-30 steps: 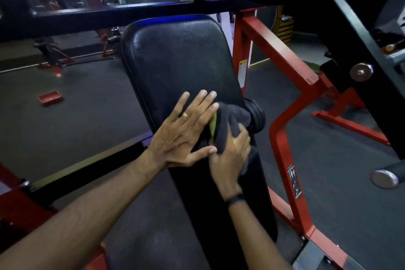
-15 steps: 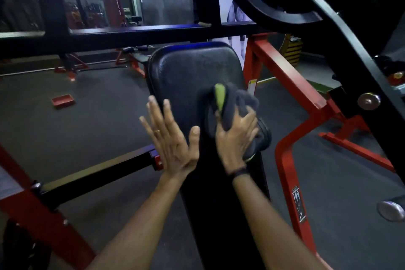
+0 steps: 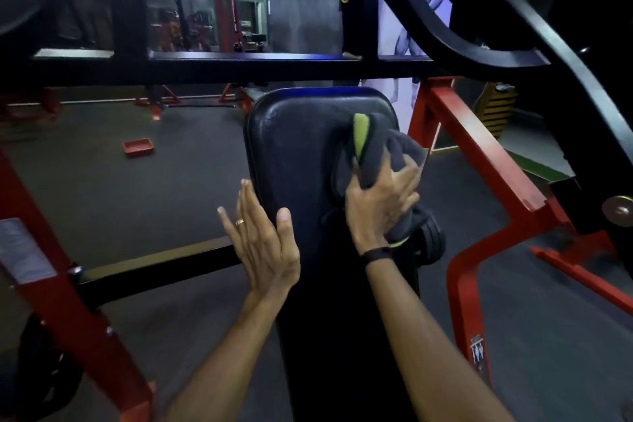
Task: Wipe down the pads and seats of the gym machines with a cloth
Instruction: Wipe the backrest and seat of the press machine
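Left hand: my left hand (image 3: pixel 263 236) has slid off the face of the long black padded vinyl backrest (image 3: pixel 308 154) to its left edge, fingers straight, thumb on the face, grasping nothing.
Right hand: my right hand (image 3: pixel 380 202) has climbed from mid-pad towards the far end, fingers clenched around the bunched dark grey cloth with a lime-green edge (image 3: pixel 370 147).
Cloth: pressed on the right side of the pad's upper part.
Meaning: I judge the stroke has covered the middle; the top-left corner and far rim look unwiped as yet.
Surface: glossy, slightly wrinkled vinyl, sloping away from me.
Frame: red steel machine frame (image 3: pixel 479 147) on the right, black crossbar (image 3: pixel 239 63) beyond.
Room: dark rubber gym floor (image 3: pixel 137 188), small red tray (image 3: pixel 138 147) far left, dim mirrored wall behind.
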Demonstrator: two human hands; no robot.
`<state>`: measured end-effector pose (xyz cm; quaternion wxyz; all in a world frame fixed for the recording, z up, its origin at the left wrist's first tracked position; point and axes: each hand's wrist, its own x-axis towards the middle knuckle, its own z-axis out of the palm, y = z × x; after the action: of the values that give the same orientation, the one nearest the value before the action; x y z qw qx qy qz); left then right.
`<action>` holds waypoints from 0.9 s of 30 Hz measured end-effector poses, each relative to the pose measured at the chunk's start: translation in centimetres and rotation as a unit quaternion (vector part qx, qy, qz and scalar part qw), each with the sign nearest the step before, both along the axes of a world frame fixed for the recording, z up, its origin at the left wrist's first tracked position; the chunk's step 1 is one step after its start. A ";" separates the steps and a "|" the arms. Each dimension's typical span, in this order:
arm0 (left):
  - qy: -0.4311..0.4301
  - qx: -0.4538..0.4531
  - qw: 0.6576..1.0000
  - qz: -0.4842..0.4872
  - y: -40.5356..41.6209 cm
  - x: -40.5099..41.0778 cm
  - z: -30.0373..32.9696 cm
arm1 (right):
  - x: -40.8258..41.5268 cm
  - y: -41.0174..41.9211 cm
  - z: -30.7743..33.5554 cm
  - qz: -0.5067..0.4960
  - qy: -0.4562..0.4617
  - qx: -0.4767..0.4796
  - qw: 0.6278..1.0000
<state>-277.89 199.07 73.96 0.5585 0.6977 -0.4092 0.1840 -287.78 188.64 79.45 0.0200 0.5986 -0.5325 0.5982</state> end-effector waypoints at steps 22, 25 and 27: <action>0.067 -0.015 0.997 -0.032 1.0 -1.2 1.0 | -9.6 1.5 -10.9 0.142 0.075 -0.029 0.987; 0.075 -0.009 0.997 -0.030 0.9 -1.4 0.9 | -11.6 2.8 -14.4 0.166 0.013 0.058 0.984; 0.080 -0.006 0.996 -0.029 1.0 -1.5 0.8 | -10.7 0.3 -11.6 0.183 0.001 0.061 0.981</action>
<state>-279.39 200.07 74.77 0.5991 0.6943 -0.3822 0.1135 -298.53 188.91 67.85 -0.1259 0.6870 -0.4493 0.5571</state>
